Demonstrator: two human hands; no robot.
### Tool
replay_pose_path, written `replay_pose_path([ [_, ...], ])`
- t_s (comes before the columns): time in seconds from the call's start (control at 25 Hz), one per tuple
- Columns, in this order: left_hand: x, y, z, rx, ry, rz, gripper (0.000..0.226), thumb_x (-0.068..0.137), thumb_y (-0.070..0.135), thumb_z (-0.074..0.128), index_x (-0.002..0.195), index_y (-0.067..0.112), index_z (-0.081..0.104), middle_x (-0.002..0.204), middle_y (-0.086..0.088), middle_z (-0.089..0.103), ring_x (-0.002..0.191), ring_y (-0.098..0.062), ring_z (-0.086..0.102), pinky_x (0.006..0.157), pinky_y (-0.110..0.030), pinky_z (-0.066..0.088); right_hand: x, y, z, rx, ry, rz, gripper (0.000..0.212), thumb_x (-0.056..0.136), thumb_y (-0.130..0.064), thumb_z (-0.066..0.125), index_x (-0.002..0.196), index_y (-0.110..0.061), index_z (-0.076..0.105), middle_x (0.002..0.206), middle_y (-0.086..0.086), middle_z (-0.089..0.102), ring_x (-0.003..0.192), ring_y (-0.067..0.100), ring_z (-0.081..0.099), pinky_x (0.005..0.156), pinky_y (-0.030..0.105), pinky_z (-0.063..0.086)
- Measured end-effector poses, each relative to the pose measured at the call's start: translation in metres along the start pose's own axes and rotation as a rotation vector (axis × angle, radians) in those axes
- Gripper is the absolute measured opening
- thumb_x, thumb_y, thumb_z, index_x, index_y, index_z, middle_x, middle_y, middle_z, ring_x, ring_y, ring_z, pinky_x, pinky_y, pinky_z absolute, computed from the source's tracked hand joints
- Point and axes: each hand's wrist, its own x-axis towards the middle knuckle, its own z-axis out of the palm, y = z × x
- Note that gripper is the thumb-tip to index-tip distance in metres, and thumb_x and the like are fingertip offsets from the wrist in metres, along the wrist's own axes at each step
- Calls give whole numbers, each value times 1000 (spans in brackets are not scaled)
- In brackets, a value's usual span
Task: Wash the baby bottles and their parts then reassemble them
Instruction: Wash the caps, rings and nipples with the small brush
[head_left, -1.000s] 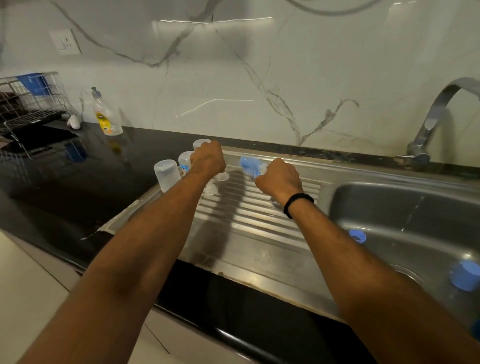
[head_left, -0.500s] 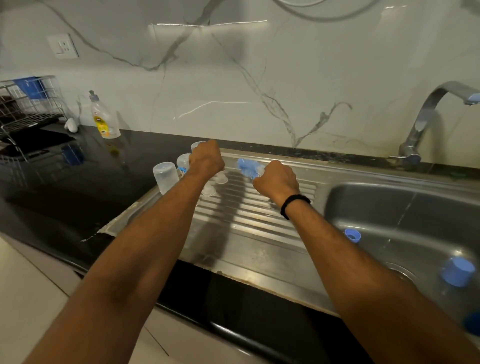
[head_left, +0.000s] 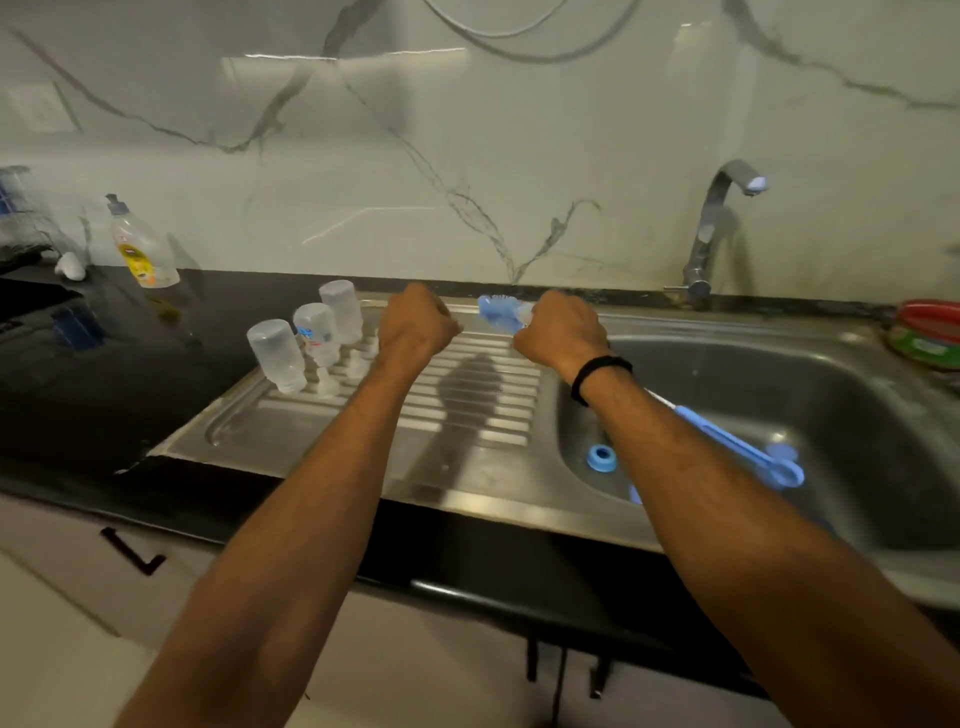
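Three clear baby bottles (head_left: 317, 335) stand upside down at the back left of the steel drainboard (head_left: 363, 447), with small clear teats (head_left: 328, 385) beside them. My left hand (head_left: 415, 327) hovers just right of them, fingers curled into a fist with nothing visible in it. Over the drainboard's back right my right hand (head_left: 561, 332) grips a blue bottle brush (head_left: 500, 313); its bristle head sticks out to the left and its handle runs back under my forearm above the sink. A blue screw ring (head_left: 601, 458) lies in the sink basin (head_left: 779, 384).
The faucet (head_left: 717, 228) rises behind the basin. A dish soap bottle (head_left: 141, 249) stands on the black counter (head_left: 104, 374) at the left, with a wire dish rack (head_left: 18, 218) at the far left edge. Red and green items (head_left: 930, 332) sit at the basin's right.
My left hand has drawn back to the right, away from the bottles and teats. My right hand keeps hold of the brush. The view has swung to the right.
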Motion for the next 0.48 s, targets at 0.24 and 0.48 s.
replay_pose_path([
  [0.24,-60,62,76,-57,-155,105,24,80,31,82,95,12,79,91,-9,75,88,-24,71,79,-33,56,-36,97,-54,-129,-24,131,38,87,-34,67,110,-4,64,113,17,67,103,36,63,70,31,43],
  [0.48,-84,115,152,30,-303,155,37,76,33,84,103,10,74,96,-12,75,86,-27,72,82,-38,60,-55,175,-69,-169,-54,275,31,87,-29,68,108,-8,64,107,13,67,95,32,64,67,32,45],
])
